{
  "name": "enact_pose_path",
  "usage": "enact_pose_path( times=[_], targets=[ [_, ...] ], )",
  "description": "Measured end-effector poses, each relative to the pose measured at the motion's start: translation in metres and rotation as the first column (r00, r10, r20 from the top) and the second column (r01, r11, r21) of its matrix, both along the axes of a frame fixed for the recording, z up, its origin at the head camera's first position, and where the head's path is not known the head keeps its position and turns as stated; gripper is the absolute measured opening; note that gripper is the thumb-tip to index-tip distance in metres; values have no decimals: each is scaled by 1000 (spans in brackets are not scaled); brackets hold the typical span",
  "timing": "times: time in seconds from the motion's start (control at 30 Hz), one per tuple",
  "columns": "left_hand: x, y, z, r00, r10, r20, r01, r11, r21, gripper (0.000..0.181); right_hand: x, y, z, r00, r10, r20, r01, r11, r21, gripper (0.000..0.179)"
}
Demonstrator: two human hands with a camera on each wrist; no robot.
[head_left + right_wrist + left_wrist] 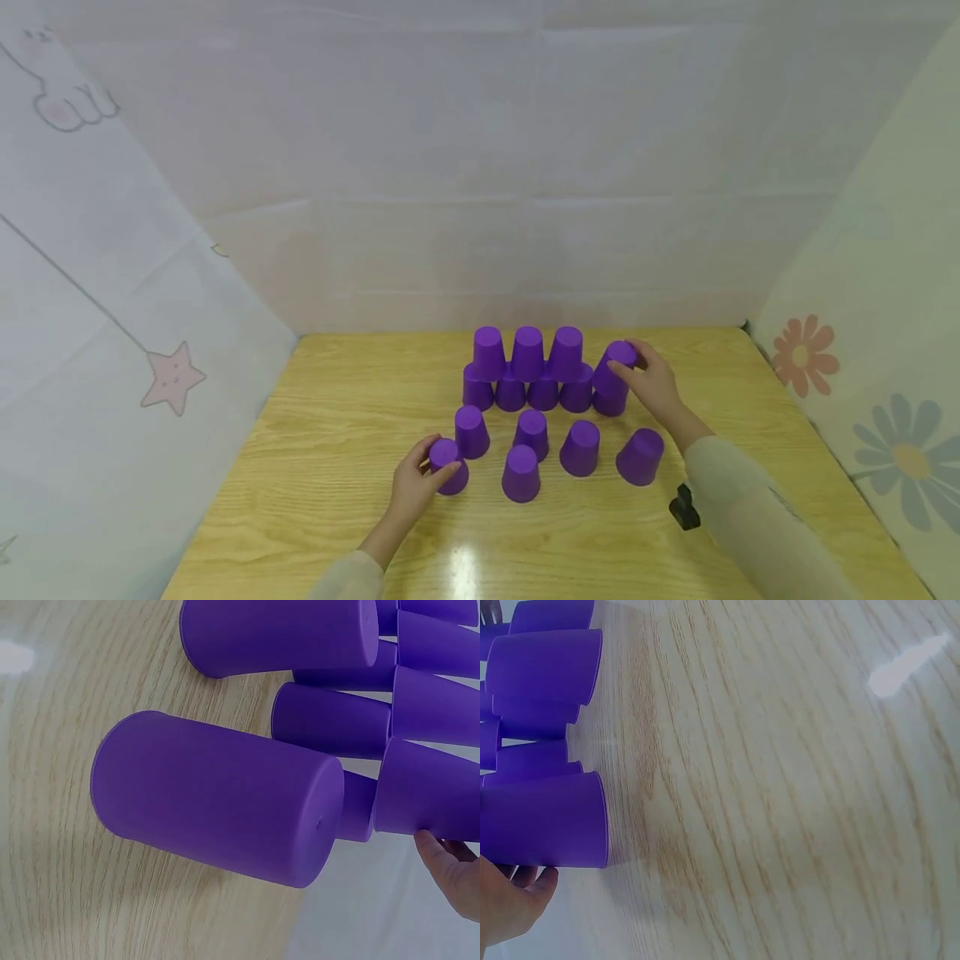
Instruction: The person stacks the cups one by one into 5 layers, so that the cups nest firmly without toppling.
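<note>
Purple cups stand upside down on the table, some in a two-tier stack. Over the stack's right end, my right hand grips an upside-down cup between thumb and fingers. Beneath it is the end cup of the lower row; whether the two touch, I cannot tell. Left of the held cup, three cups, one being the middle upper cup, bridge the lower row. At the front left, my left hand holds another cup by its sides, the thumb on the near side.
Several loose upside-down cups, including a front cup and a rightmost cup, stand before the stack. A small black object shows beside the right sleeve. White printed sheets enclose the wooden table at the back and sides.
</note>
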State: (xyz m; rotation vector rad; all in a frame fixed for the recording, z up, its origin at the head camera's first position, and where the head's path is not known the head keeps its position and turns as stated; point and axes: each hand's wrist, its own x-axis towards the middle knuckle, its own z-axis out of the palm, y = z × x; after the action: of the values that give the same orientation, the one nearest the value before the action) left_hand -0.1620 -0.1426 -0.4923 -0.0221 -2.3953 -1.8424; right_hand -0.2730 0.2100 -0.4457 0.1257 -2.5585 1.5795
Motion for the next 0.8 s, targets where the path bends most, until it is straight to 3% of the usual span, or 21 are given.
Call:
enact_pose_path(
  times=[0.37,0.63,0.8],
  targets=[
    [0,-1,-2,999,-5,-46,4,1000,-16,51,-9,-6,-1,999,-36,-24,35,999,-42,56],
    [-10,-6,-30,998,-1,-57,0,1000,-15,55,-14,-7,0,999,-36,-10,36,999,-32,55],
    [-12,-6,-34,999,7,-46,-8,1000,-25,54,-18,-8,2,1000,-28,11,28,999,-23,58]
  ],
)
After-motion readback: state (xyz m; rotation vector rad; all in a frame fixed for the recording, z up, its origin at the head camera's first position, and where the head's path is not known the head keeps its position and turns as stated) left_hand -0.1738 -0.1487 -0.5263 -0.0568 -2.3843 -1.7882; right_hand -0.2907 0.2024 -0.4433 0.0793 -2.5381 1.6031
